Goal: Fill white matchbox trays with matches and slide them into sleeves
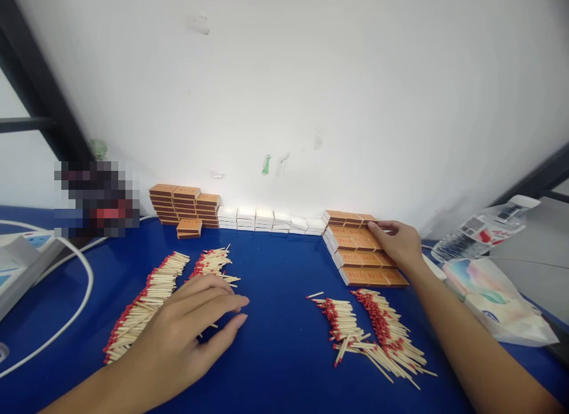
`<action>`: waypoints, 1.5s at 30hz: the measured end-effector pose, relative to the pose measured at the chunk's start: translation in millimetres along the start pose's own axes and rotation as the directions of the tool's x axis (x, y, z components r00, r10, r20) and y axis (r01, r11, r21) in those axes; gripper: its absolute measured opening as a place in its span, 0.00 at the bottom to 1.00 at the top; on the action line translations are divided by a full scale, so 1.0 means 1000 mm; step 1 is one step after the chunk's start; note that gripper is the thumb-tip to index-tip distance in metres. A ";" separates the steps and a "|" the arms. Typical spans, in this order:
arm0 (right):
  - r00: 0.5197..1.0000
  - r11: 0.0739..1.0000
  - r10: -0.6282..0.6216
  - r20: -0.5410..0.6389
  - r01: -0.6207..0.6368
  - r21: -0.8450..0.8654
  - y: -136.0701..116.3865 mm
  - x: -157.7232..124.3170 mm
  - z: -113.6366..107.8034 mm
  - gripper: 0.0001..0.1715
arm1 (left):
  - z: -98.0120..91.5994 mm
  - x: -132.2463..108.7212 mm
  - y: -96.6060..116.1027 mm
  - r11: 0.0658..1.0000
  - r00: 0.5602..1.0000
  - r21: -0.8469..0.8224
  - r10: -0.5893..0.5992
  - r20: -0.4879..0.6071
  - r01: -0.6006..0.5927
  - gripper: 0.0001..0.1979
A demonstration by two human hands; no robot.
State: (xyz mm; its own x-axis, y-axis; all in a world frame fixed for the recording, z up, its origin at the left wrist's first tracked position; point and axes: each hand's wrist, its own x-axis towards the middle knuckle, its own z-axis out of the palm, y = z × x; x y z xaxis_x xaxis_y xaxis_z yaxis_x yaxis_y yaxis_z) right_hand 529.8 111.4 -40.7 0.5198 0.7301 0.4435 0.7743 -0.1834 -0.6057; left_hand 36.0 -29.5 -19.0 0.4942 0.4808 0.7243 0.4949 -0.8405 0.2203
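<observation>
My right hand is at the back right, its thumb and fingers pinching the right end of the rearmost row of orange matchboxes. Several more rows of orange matchboxes lie in front of that one, stepping toward me. My left hand hovers over or rests on loose matches with its fingers stretched out and its thumb apart, holding nothing I can see. It partly covers a long slanting row of red-tipped matches and a smaller pile of matches. Two heaps of matches lie before the right-hand boxes.
Along the wall stand stacked orange matchboxes, with a single matchbox in front, and a low line of white inner trays. At right are a plastic bottle and a tissue pack. A white cable curves beside a power strip at left.
</observation>
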 end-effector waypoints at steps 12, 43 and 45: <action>1.000 1.000 0.002 -0.028 -0.001 0.015 -0.006 -0.001 0.003 0.32 | -0.005 0.006 -0.014 0.993 0.991 0.031 -0.109 -0.079 0.111 0.08; 0.996 0.988 0.037 0.087 -0.023 -0.155 -0.024 -0.011 0.012 0.39 | -0.007 0.003 -0.009 0.996 0.996 0.089 -0.007 -0.087 0.014 0.08; 0.995 0.986 0.038 0.088 -0.023 -0.164 -0.023 -0.012 0.013 0.39 | -0.007 0.002 -0.011 0.996 0.996 0.090 -0.007 -0.086 0.015 0.07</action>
State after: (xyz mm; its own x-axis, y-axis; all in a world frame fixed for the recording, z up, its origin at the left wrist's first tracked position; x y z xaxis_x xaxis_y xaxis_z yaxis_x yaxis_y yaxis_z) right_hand 501.0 115.7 -40.2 0.5152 0.7776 0.3605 0.8108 -0.3059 -0.4991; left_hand 26.7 -21.1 -15.4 0.4276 0.4633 0.7762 0.5647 -0.8074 0.1709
